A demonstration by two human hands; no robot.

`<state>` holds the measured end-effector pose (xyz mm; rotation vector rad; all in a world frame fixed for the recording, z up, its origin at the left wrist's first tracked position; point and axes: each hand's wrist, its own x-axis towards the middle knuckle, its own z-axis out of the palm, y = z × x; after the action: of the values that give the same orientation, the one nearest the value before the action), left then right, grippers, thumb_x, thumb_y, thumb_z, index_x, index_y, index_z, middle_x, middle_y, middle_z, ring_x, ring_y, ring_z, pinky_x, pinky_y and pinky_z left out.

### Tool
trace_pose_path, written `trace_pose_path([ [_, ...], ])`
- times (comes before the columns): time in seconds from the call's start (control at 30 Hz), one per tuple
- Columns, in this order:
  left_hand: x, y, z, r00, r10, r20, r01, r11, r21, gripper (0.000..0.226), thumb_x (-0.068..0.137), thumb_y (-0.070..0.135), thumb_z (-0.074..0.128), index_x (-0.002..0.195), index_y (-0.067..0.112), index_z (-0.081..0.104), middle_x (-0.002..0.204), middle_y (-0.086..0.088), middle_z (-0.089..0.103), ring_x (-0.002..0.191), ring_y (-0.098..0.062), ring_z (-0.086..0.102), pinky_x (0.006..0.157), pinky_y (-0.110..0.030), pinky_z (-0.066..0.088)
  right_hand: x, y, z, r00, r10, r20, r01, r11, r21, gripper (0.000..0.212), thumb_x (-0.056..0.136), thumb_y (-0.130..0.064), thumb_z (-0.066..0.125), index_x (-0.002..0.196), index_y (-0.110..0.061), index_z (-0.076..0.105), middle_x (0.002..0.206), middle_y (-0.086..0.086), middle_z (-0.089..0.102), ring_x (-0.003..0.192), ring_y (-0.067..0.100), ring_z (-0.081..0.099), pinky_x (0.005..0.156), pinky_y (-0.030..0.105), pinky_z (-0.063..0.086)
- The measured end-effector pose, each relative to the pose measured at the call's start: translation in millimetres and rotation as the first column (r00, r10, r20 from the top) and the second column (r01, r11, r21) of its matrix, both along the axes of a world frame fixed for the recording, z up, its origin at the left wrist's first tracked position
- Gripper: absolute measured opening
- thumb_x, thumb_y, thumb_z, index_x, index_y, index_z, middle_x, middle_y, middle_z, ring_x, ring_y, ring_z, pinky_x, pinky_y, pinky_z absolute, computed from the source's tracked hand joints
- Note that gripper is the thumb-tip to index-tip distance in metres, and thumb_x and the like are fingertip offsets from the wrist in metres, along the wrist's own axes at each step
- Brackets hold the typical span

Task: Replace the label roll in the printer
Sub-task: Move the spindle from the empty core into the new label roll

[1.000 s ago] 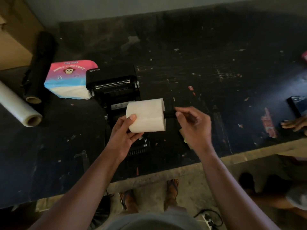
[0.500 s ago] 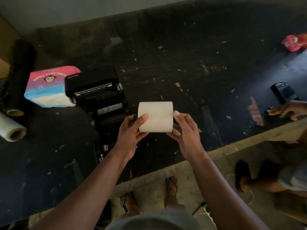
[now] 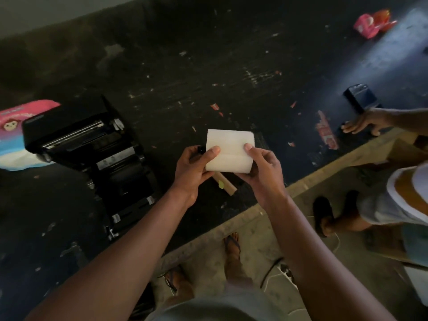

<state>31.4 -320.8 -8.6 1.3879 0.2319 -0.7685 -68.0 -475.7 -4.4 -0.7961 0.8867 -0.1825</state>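
Observation:
I hold a white label roll (image 3: 229, 148) above the dark table, to the right of the printer. My left hand (image 3: 193, 169) grips its left end, where a black spindle tip (image 3: 201, 149) sticks out. My right hand (image 3: 260, 169) grips its right end, thumb on the paper. The black printer (image 3: 92, 147) lies at the left with its lid open and its roll bay showing. An empty brown cardboard core (image 3: 225, 184) rests on the table just under my hands.
A pink and blue tissue pack (image 3: 14, 126) lies behind the printer at the far left. Another person stands at the right, a hand (image 3: 363, 122) on the table beside a small black device (image 3: 360, 97). A red packet (image 3: 370, 25) lies at far right. The table edge (image 3: 324, 167) runs diagonally.
The roll has shifted right, away from the printer. My right hand let go of the spindle end and closed on the roll's right end. The view swung to the right.

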Motion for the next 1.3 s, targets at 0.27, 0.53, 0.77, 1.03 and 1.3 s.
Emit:
trace_pose_path([
  [0.27, 2, -31, -5, 0.994, -0.107, -0.027, 0.107, 0.994, 0.02, 0.089, 0.053, 0.053, 0.095, 0.13, 0.024, 0.06, 0.131, -0.006, 0.071, 0.121, -0.024, 0.072, 0.079, -0.03, 0.065, -13, -23, -13, 0.998, -0.062, 0.012, 0.062, 0.998, 0.001, 0.061, 0.087, -0.029, 0.083, 0.135, -0.011, 0.052, 0.138, 0.012, 0.058, 0.122, 0.033, 0.066, 0.089, 0.049, 0.064],
  [0.53, 32, -56, -28, 0.924, -0.374, 0.077, 0.345, 0.904, 0.255, 0.058, 0.084, 0.085, 0.059, 0.121, 0.04, 0.065, 0.116, 0.005, 0.078, 0.098, -0.013, 0.08, 0.086, -0.037, 0.061, -26, -52, -17, 0.984, -0.171, 0.057, 0.168, 0.984, 0.063, 0.049, 0.096, -0.032, 0.07, 0.137, -0.013, 0.05, 0.145, 0.017, 0.056, 0.131, 0.036, 0.061, 0.1, 0.058, 0.058],
  [0.77, 50, -75, -88, 0.248, -0.947, 0.205, 0.352, 0.286, 0.891, 0.034, 0.086, 0.027, 0.083, 0.112, 0.04, 0.064, 0.11, 0.015, 0.061, 0.102, -0.007, 0.062, 0.091, -0.033, 0.055, -40, -66, -13, 0.962, -0.265, 0.061, 0.261, 0.963, 0.063, 0.028, 0.096, -0.028, 0.07, 0.12, -0.021, 0.056, 0.141, 0.012, 0.06, 0.129, 0.034, 0.063, 0.092, 0.052, 0.062],
  [1.03, 67, -89, -101, 0.121, -0.989, 0.08, 0.255, 0.109, 0.961, 0.027, 0.091, 0.035, 0.079, 0.113, 0.036, 0.065, 0.108, 0.01, 0.068, 0.106, -0.014, 0.067, 0.108, -0.048, 0.044, -54, -64, -19, 0.959, -0.27, 0.09, 0.268, 0.963, 0.03, 0.038, 0.086, -0.032, 0.074, 0.118, -0.024, 0.055, 0.14, 0.01, 0.062, 0.125, 0.03, 0.068, 0.091, 0.05, 0.063],
  [1.3, 70, -90, -98, -0.04, -0.996, 0.08, 0.252, 0.067, 0.965, 0.056, 0.083, 0.046, 0.084, 0.134, 0.036, 0.062, 0.127, 0.005, 0.057, 0.119, -0.016, 0.056, 0.109, -0.045, 0.044, -64, -64, -32, 0.948, -0.315, 0.036, 0.315, 0.949, 0.028, 0.03, 0.093, -0.028, 0.072, 0.118, -0.023, 0.056, 0.142, 0.012, 0.059, 0.129, 0.033, 0.063, 0.086, 0.048, 0.064],
])
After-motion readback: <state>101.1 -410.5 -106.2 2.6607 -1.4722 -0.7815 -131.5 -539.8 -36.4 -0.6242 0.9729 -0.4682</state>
